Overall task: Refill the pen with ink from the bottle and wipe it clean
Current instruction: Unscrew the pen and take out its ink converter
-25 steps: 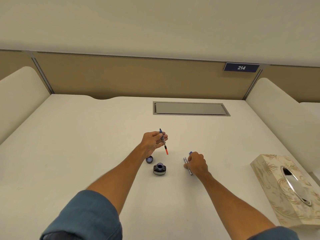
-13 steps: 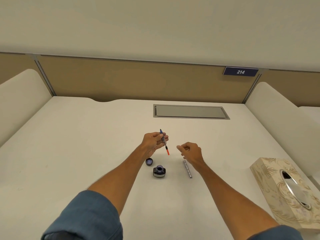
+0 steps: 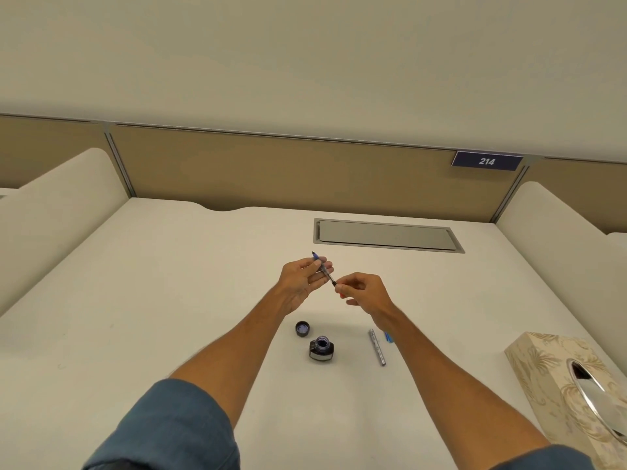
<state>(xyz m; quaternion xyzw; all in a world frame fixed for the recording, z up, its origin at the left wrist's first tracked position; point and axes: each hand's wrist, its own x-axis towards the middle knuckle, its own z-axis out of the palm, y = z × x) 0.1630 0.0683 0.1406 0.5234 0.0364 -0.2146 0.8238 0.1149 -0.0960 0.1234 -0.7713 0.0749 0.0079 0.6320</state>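
My left hand [image 3: 305, 279] holds the pen's front section [image 3: 325, 270] above the desk, nib pointing up and away. My right hand [image 3: 361, 290] pinches the section's lower end, where the red converter tip is mostly hidden by my fingers. The open ink bottle [image 3: 321, 348] stands on the desk below my hands, and its cap [image 3: 302, 328] lies just to its left. The silver pen barrel [image 3: 377, 347] lies to the bottle's right, with a small blue piece [image 3: 389, 336] beside it.
A patterned tissue box [image 3: 556, 378] with a silver opening sits at the right front. A grey cable hatch [image 3: 386, 235] is set into the white desk [image 3: 152, 300] further back. Padded dividers rise on both sides.
My right hand let go of the silver barrel on the desk, rose, and moved left to pinch the lower end of the section held by my left hand.
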